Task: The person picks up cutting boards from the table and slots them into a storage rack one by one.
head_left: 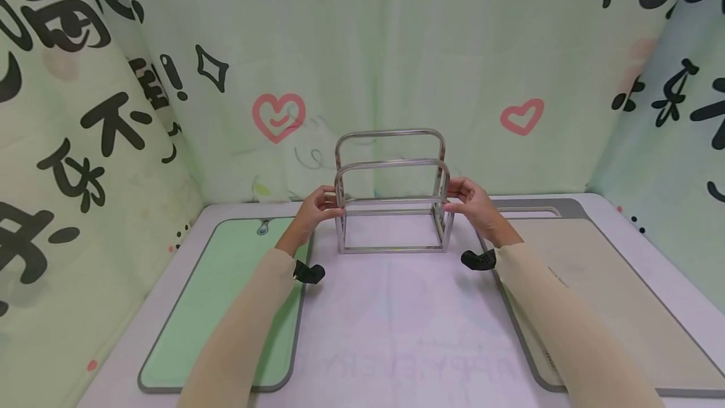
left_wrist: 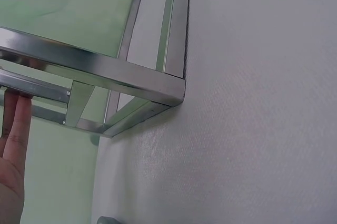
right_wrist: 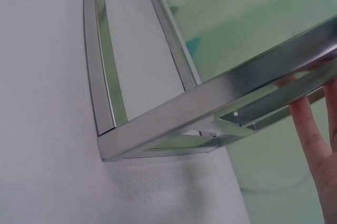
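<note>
A shiny metal rack (head_left: 392,249) with two upright rounded loops stands at the back middle of the table. My left hand (head_left: 313,211) grips its left side, thumb toward the front. On the opposite side, my right hand (head_left: 478,209) holds the rack in much the same way. The left wrist view has fingertips (left_wrist: 19,124) against a bar beside the rack's square lower corner (left_wrist: 171,88). Fingers (right_wrist: 307,129) also meet a side bar in the right wrist view, where the rack's frame (right_wrist: 158,116) slants across.
A green cutting board (head_left: 226,307) with grey edging lies left, partly under my left arm. To the right lies a beige cutting board (head_left: 612,294) with a grey handle end, partly beneath my right arm. Printed curtains (head_left: 464,62) enclose the back and sides of the table (head_left: 391,326).
</note>
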Tool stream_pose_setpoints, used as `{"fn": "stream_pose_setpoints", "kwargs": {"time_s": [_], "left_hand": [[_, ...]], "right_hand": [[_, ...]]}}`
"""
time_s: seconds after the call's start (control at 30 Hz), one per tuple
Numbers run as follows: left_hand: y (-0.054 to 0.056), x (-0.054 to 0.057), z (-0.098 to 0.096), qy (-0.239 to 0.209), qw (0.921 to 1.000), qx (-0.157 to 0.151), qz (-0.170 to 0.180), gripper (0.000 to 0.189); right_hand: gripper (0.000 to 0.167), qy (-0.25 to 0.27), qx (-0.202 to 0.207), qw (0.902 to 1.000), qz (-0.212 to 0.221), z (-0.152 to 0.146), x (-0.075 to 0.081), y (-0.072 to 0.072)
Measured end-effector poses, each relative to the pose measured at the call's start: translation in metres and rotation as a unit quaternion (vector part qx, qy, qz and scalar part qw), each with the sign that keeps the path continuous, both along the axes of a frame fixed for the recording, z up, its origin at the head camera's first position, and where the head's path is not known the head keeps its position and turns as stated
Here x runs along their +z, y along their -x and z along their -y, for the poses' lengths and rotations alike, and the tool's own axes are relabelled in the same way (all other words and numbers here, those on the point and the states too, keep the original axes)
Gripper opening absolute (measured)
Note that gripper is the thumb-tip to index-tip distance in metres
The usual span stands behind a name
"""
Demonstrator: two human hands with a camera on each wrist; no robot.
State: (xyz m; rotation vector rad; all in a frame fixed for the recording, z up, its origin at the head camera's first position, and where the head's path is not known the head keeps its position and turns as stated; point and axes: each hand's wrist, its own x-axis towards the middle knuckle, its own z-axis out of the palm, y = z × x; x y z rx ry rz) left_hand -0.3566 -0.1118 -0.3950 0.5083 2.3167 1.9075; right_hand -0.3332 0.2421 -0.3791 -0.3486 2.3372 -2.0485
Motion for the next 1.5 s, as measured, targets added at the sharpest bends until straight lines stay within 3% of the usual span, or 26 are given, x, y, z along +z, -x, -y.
{"fn": "stream_pose_setpoints", "kwargs": {"time_s": [0.33, 0.9, 1.23, 1.5], "left_hand": [[-0.002, -0.001, -0.001, -0.008, 0.9999, 0.012, 0.006, 0.044], [-0.01, 0.002, 0.0, -0.007, 1.0, -0.001, -0.007, 0.042], [-0.013, -0.002, 0.002, -0.012, 0.9999, 0.003, -0.004, 0.046], [-0.02, 0.001, 0.002, -0.007, 0.9997, -0.021, -0.009, 0.057]], "right_hand": [[0.04, -0.019, -0.012, 0.9997, -0.003, 0.001, -0.001, -0.003], [0.04, 0.003, 0.007, 1.0, -0.005, 0.0, 0.0, -0.007], [0.046, -0.016, -0.001, 0.9998, -0.007, 0.002, 0.001, -0.013], [0.054, -0.036, 0.005, 0.9993, -0.01, 0.0, -0.001, -0.014]]}}
